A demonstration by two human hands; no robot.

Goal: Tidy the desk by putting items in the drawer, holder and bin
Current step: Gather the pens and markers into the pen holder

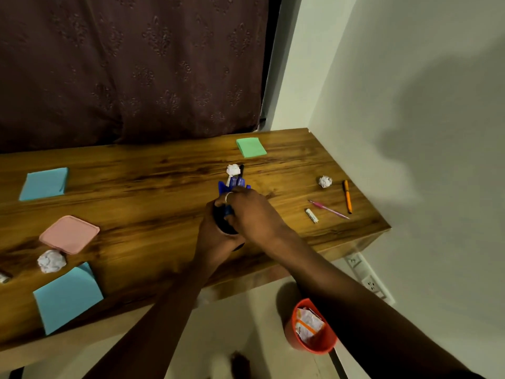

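Observation:
At the desk's middle my left hand point(211, 236) grips a dark round holder point(224, 224). My right hand point(252, 213) is curled around blue pens point(236, 183) whose tops stick out of the holder. A paper ball point(232, 169) and a dark marker point(241, 168) lie just behind them. To the right lie another paper ball point(325, 181), an orange pen point(347, 196), a pink pen point(329, 209) and a small white tube point(311, 215). A third paper ball point(51, 260) sits at the left. An orange bin point(310, 328) with wrappers stands on the floor.
Blue sticky-note pads point(45, 184) point(67, 296), a green pad point(250, 147) and a pink square lid point(69, 234) lie on the wooden desk point(136, 203). A dark curtain point(131, 69) hangs behind; a wall with a socket strip point(369, 280) borders the right.

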